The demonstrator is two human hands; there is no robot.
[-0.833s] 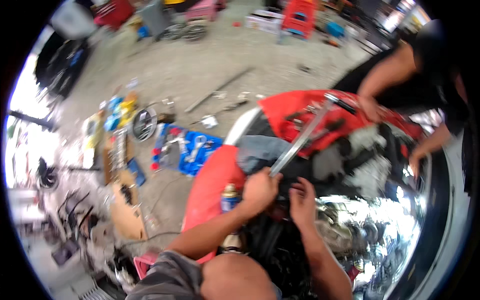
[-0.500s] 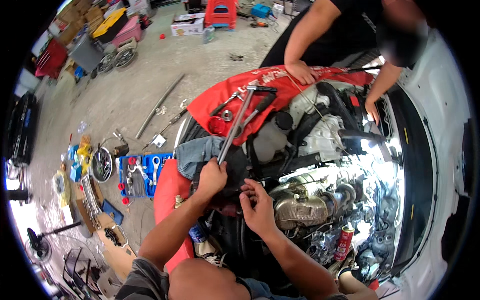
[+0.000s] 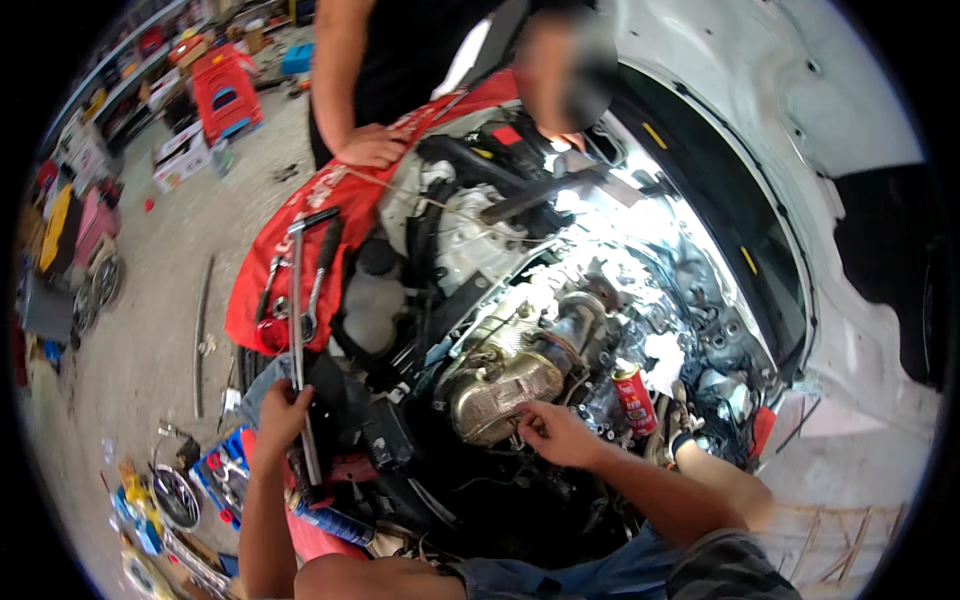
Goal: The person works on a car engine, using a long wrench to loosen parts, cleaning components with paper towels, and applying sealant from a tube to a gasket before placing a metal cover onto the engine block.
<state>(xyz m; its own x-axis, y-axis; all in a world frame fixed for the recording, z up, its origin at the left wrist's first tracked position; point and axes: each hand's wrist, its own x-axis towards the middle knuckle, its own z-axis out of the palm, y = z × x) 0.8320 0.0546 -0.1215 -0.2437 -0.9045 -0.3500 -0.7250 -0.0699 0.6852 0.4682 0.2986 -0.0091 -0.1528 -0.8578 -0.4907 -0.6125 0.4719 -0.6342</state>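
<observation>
My left hand [image 3: 284, 412] is closed on a long steel bar [image 3: 296, 300], thumb and fingertips against its shaft. A dark crosspiece tops the bar's far end, over the red fender cover [image 3: 262, 250]; its lower end reaches past my hand. Beside the bar on the cover lies a ratchet [image 3: 322, 275] with a black handle. My right hand [image 3: 562, 436] is curled in front of the silver heat shield [image 3: 500, 400], fingertips close together at its lower edge. Whatever they hold, if anything, is hidden. A red spray can [image 3: 634, 400] stands among engine parts right of that hand.
Across the engine bay a person leans in, one hand [image 3: 372, 146] on the fender cover. A white coolant tank [image 3: 374, 310] sits near the bar. A blue can [image 3: 335, 522] lies by my left forearm. A blue tool case [image 3: 215, 478] is on the floor; the raised hood [image 3: 760, 110] hangs at right.
The view has swung right, shifting the engine bay leftward. My right hand has moved from the dark front area to the heat shield. My left hand stays at the bar, more of which now shows.
</observation>
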